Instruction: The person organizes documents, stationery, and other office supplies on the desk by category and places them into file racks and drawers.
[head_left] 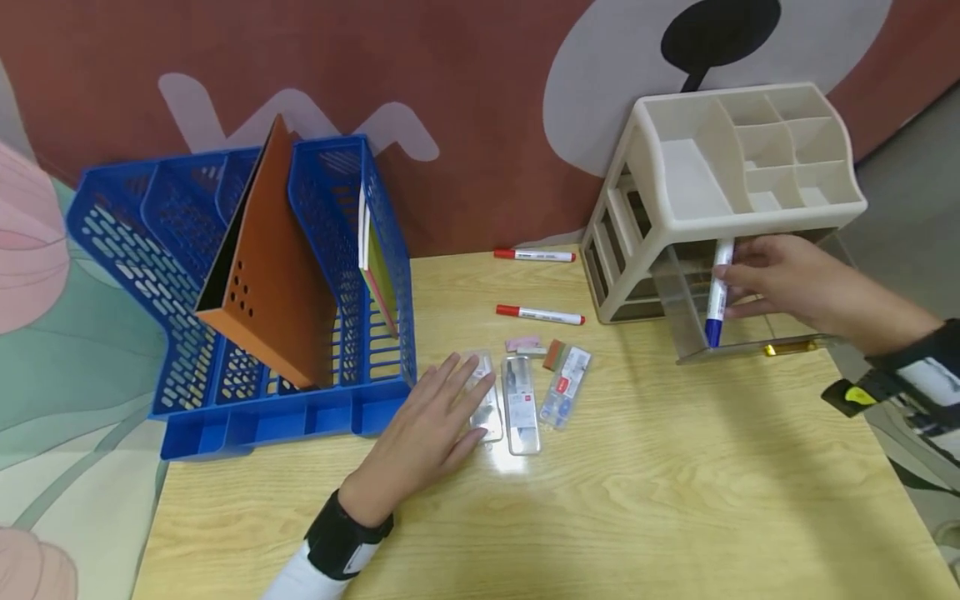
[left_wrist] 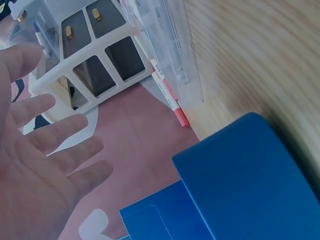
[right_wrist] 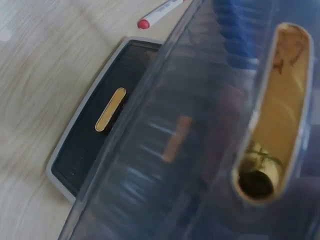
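"One white marker (head_left: 717, 292), small print along its barrel, deep blue cap. Who's got it?"

"From the head view, the right hand (head_left: 783, 273) pinches it, cap downward, at the pulled-out drawer (head_left: 738, 349). Above or inside, I can't tell."

"Left wrist view?"

"Left hand (left_wrist: 37, 172) spread wide, gripping nothing."

"Right wrist?"

"Mostly the drawer's smoky front and gold handle (right_wrist: 274, 117); the grip itself is hidden there."

Orange folder (head_left: 281, 283) inside blue slotted rack (head_left: 202, 440)
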